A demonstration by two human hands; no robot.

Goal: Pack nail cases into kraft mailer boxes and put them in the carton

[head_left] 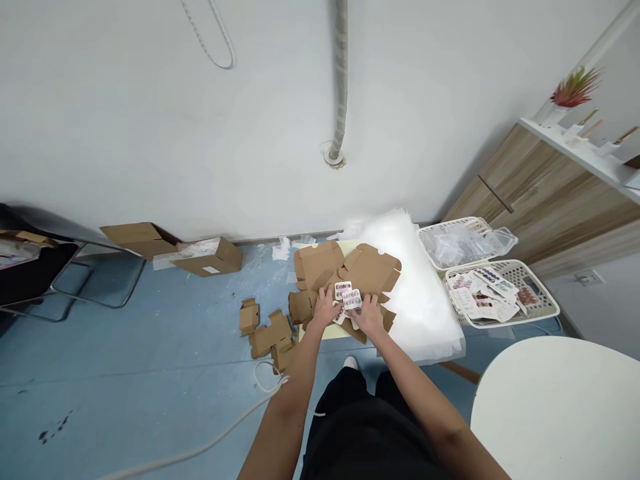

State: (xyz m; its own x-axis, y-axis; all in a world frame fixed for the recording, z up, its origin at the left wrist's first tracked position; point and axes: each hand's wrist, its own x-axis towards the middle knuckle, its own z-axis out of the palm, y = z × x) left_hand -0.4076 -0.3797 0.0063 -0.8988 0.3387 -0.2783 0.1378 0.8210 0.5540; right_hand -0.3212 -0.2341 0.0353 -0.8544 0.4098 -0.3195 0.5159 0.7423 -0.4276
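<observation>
Cardboard blanks [265, 335] lie on the floor at left, about three, overlapping too much for an exact count. Left hand [324, 308] and right hand [369, 316] both seem to pinch two printed cards [347, 295], which are held above two larger cardboard blanks [345, 270]. The cards look light and bendy, best taken by their edges. Further right lie one stack of soft plastic sheets [420, 300] and two white baskets [543, 300], holding clear packets [450, 243] and paper leaflets [480, 293].
</observation>
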